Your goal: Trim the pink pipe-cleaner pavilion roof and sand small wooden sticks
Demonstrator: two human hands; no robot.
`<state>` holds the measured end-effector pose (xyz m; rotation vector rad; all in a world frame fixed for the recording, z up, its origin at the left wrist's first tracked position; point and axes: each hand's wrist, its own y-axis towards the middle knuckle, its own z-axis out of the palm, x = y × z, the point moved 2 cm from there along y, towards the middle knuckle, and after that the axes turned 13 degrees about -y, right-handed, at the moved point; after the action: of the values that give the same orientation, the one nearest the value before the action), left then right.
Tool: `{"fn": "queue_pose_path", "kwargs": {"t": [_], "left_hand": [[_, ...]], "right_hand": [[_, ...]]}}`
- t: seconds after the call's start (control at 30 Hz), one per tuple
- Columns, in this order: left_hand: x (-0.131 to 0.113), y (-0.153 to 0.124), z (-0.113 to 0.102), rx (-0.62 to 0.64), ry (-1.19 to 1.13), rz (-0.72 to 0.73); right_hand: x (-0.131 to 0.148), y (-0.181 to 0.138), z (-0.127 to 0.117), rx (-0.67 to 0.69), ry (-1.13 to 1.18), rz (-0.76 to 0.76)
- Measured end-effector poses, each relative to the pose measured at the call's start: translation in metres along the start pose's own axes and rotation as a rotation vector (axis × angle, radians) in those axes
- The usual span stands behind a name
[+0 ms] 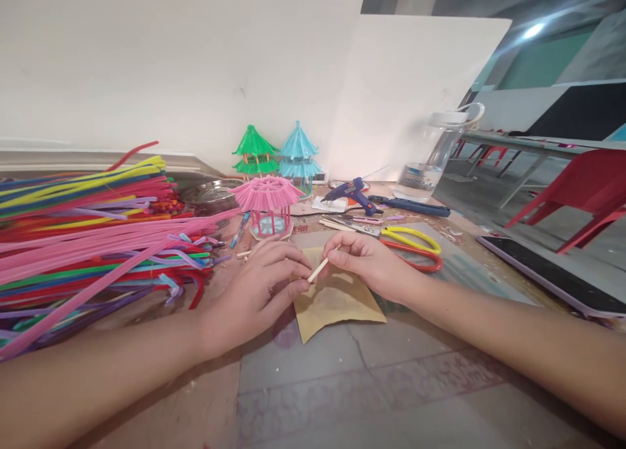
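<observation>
My left hand [257,289] and my right hand [364,261] meet over a piece of tan cardboard [337,302] on the table. Both pinch a thin pale wooden stick [317,270] between their fingertips, one hand at each end. Just beyond my hands stands a small pink pavilion model [268,204] made of straws, with a ribbed roof and pink posts on a round base.
A large heap of coloured straws [88,234] fills the left side. Green [254,150] and blue [298,152] pavilion models stand by the wall. A blue glue gun [353,193], yellow and red scissors [413,244], a water bottle [430,159] and a phone [552,276] lie to the right.
</observation>
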<state>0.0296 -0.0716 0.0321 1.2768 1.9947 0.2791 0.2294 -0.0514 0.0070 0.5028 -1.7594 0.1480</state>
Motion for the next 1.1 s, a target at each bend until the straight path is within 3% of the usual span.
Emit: {"fn": "queue_pose_path", "kwargs": {"t": [0.33, 0.73, 1.1], "left_hand": [[0.001, -0.002, 0.001, -0.013, -0.012, 0.048], [0.008, 0.000, 0.003, 0.011, -0.024, -0.027], [0.013, 0.000, 0.002, -0.001, -0.029, -0.011]], "right_hand": [[0.002, 0.000, 0.001, 0.044, -0.007, 0.006], [0.001, 0.001, -0.002, -0.044, 0.024, -0.038], [0.001, 0.002, -0.003, -0.037, 0.004, -0.076]]}}
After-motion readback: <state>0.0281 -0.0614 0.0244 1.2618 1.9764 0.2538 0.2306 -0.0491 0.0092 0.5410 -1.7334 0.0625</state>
